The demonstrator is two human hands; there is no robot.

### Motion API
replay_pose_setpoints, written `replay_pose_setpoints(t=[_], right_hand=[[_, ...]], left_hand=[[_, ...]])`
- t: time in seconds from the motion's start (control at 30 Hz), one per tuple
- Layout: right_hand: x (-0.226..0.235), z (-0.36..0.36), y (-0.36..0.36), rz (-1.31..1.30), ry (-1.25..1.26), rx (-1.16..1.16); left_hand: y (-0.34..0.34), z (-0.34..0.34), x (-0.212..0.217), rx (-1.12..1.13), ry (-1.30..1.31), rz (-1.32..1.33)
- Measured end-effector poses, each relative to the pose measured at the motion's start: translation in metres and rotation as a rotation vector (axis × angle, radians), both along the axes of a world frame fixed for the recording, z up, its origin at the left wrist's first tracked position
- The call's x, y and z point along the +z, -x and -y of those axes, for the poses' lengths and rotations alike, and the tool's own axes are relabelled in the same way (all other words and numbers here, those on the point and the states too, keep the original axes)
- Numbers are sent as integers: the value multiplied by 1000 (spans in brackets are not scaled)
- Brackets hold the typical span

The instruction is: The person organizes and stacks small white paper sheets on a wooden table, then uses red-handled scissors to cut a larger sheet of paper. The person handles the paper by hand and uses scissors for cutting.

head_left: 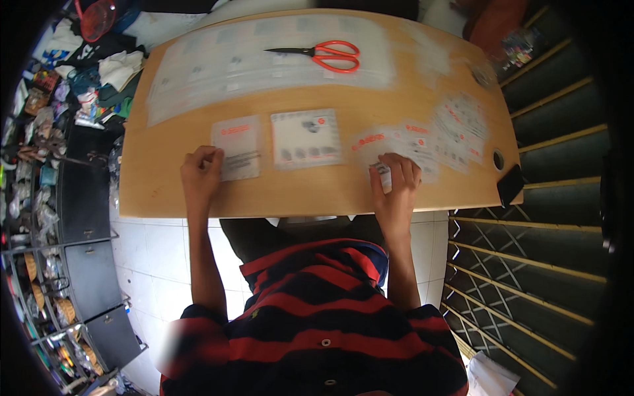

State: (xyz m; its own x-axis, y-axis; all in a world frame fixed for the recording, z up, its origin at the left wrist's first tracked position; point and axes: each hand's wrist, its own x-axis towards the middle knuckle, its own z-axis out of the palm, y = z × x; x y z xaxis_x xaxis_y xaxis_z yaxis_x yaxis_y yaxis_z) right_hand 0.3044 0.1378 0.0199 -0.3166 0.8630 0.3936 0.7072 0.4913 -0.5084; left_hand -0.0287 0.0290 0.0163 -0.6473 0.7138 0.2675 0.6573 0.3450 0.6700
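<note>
White plastic packet (385, 173) (red-printed, blurred) under right hand (395, 185) fingers.

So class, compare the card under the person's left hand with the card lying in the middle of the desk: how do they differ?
The left card is narrower and taller; the middle card is wider, nearly square. The left card is mostly plain white with red at the top; the middle card shows dark pictures. The left hand touches the left card; the middle card lies untouched. Both lie flat on the wooden desk.
</note>
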Motion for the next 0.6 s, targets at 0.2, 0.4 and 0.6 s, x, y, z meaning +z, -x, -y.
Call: replay_pose_setpoints(t=[0.2,0.4,0.6], right_hand=[[-22,-9,-24,317,26,-204],[-19,-7,-24,340,28,-216],[-24,-10,-31,122,-103,-150]], left_hand=[[-10,-8,-3,102,-18,-246],[-49,-5,8,26,-126,-205],[-107,5,10,-227,-249,166]])
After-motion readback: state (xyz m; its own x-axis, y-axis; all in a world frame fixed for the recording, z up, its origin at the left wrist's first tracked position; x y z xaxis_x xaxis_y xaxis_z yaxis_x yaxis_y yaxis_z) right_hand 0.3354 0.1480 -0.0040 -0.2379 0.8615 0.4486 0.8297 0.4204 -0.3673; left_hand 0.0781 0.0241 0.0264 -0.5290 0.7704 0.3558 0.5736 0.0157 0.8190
